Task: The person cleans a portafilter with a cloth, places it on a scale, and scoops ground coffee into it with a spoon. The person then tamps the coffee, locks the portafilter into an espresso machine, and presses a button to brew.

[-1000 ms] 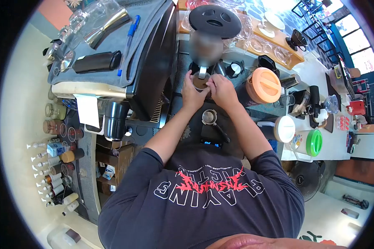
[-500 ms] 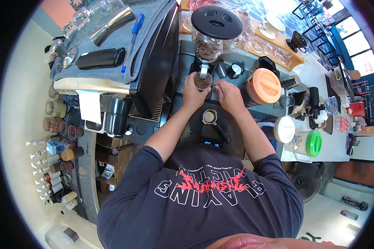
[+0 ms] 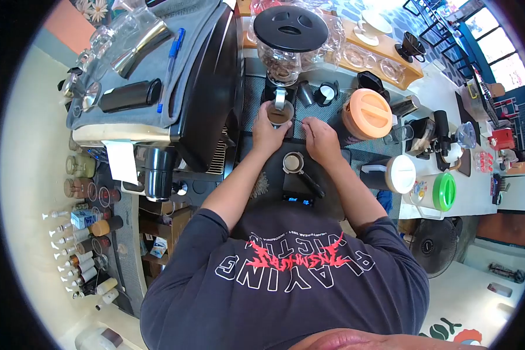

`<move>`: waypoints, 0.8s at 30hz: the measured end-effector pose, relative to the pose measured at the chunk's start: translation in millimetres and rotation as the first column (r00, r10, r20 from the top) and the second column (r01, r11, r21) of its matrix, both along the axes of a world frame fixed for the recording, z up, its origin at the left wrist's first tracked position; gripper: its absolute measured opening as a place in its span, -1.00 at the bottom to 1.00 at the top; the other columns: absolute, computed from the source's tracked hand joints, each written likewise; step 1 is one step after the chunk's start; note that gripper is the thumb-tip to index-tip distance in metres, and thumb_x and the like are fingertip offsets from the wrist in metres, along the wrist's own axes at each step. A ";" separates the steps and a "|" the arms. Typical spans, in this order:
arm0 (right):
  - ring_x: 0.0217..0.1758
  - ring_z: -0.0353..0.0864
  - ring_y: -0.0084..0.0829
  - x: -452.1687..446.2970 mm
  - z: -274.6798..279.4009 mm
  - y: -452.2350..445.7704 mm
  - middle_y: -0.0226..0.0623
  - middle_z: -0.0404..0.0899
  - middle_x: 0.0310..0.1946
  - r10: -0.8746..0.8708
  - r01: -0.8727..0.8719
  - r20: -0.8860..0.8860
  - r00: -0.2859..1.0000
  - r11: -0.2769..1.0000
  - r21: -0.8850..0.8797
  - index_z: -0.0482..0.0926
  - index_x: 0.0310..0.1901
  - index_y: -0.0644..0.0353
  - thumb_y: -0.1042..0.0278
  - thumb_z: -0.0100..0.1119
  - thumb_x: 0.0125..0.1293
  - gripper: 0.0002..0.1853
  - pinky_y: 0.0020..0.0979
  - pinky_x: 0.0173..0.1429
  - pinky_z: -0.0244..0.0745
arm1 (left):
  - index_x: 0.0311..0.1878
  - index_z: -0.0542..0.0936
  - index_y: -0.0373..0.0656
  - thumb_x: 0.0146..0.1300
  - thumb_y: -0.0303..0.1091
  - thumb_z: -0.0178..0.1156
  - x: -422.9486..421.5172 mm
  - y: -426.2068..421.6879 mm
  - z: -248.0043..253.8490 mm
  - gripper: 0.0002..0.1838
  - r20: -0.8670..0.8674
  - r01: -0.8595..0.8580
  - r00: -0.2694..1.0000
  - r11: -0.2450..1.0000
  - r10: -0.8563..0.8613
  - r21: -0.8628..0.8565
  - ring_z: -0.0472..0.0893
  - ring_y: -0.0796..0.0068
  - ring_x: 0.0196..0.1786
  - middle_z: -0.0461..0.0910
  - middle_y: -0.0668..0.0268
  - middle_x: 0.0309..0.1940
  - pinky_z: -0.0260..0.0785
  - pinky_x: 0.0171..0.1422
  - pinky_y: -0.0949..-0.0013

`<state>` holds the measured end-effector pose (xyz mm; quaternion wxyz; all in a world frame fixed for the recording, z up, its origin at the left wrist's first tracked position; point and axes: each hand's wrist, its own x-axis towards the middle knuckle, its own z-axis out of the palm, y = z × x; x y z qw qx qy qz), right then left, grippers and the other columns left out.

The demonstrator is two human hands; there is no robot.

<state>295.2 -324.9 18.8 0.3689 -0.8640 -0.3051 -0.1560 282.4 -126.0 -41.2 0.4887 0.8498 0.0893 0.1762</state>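
Observation:
Under the metal spout of the coffee grinder (image 3: 280,96), my left hand (image 3: 267,135) is wrapped round a small clear cup (image 3: 281,118) with brown ground coffee inside. Just right of the cup and apart from it is my right hand (image 3: 322,143), its fingers curled together; whether something small is pinched in them I cannot make out. Nearer my body, a portafilter (image 3: 293,163) with a light-coloured basket rests on a black scale (image 3: 297,200) with lit blue digits, its dark handle pointing down to the right.
An espresso machine (image 3: 207,87) with a grey towel on top stands at left. To the right are an orange-lidded jug (image 3: 370,114), a white-lidded pitcher (image 3: 400,174) and a green-lidded pitcher (image 3: 444,191). A dark cup (image 3: 305,93) and a small black container (image 3: 326,93) sit behind my right hand.
My right hand has drawn slightly away from the cup, down and to the right. My left hand still holds the cup under the grinder spout. The camera view has shifted a little.

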 end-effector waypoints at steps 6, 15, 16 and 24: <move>-0.19 0.80 0.14 -3.4 -4.2 -4.7 0.06 0.77 -0.29 -0.050 0.049 -0.046 0.998 0.999 -0.021 0.66 0.03 0.22 0.44 0.30 0.55 -0.88 0.06 -0.10 0.68 | 0.57 0.42 -0.22 0.12 -0.21 0.73 2.3 1.8 -6.6 -0.02 0.012 0.010 1.000 0.999 -0.009 -0.046 0.60 -0.08 0.52 0.62 -0.04 0.46 0.45 0.61 0.00; -0.32 0.68 -0.56 -15.8 -9.2 -24.6 -0.25 0.81 -0.22 0.180 0.440 -0.646 0.742 0.597 0.671 0.61 0.09 0.30 0.49 0.22 0.63 -0.88 -0.49 -0.17 0.58 | 0.40 0.58 -0.28 0.07 -0.11 0.70 0.8 4.7 8.9 -0.14 -0.076 -0.005 0.997 0.997 0.000 -0.071 0.68 -0.02 0.41 0.66 -0.01 0.37 0.51 0.54 0.04; -0.31 0.68 -0.56 -20.3 -7.7 -31.6 -0.24 0.81 -0.22 0.164 0.461 -0.657 0.735 0.590 0.663 0.62 0.07 0.30 0.48 0.22 0.64 -0.88 -0.48 -0.15 0.59 | 0.38 0.60 -0.30 0.06 -0.07 0.70 1.1 7.4 6.1 -0.14 -0.119 -0.013 0.993 0.998 0.006 -0.059 0.69 -0.02 0.39 0.68 -0.03 0.34 0.52 0.53 0.06; -0.21 0.71 -0.52 -91.6 32.1 -74.0 -0.26 0.79 -0.18 0.292 0.539 -0.636 0.715 0.349 0.767 0.72 0.20 0.36 0.40 0.24 0.69 -0.76 -0.48 -0.05 0.63 | 0.45 0.58 -0.30 0.10 -0.14 0.74 -56.9 9.0 24.1 -0.11 -0.098 0.117 0.987 0.990 -0.125 -0.084 0.71 0.08 0.35 0.67 -0.05 0.30 0.56 0.46 0.10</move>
